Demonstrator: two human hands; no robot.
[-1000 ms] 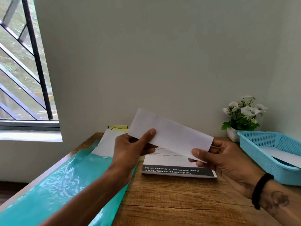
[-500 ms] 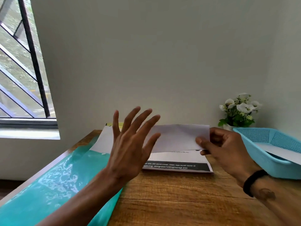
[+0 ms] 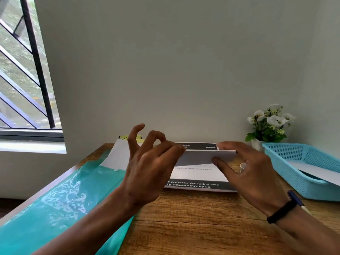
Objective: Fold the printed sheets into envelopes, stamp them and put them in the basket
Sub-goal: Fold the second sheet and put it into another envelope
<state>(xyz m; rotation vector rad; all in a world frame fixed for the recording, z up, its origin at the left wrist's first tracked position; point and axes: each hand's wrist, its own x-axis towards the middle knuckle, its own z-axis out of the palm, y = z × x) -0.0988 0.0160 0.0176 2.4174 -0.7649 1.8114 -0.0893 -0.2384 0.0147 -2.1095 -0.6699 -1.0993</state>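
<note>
The right hand [image 3: 248, 168] pinches the right end of a folded white sheet [image 3: 198, 157], thumb on the near face and fingers over the top edge. The left hand [image 3: 147, 162] meets the sheet's left end with thumb and forefinger tips together at its edge; whether they actually pinch the paper cannot be told, since the hand hides the contact. Its other fingers curl up and away, apart from the sheet. The folded sheet is held low, long edge level, just above a stack of printed sheets [image 3: 198, 178] that lies flat on the table [image 3: 193, 223]. The top page carries a dark band with white text along its near edge and another dark band at its far edge. A black band [image 3: 281, 208] circles the right wrist.

The table is brown wood with clear grain and stands against a plain pale wall [image 3: 174, 61]. A glossy teal cover [image 3: 60, 203] lies along the table's left side under the left forearm. At its far end a white sheet [image 3: 117, 155] rests tilted, with something yellow [image 3: 128, 137] just behind it by the wall. A window [image 3: 22, 70] with dark bars is set in the wall to the left, greenery outside.

A light blue mesh basket [image 3: 294, 162] sits at the right of the table, near the right hand. Inside it lies a white sheet [image 3: 320, 172], sloping toward the near rim. Behind the basket, in the corner, a small white pot of white flowers [image 3: 270, 124] stands on the table.
</note>
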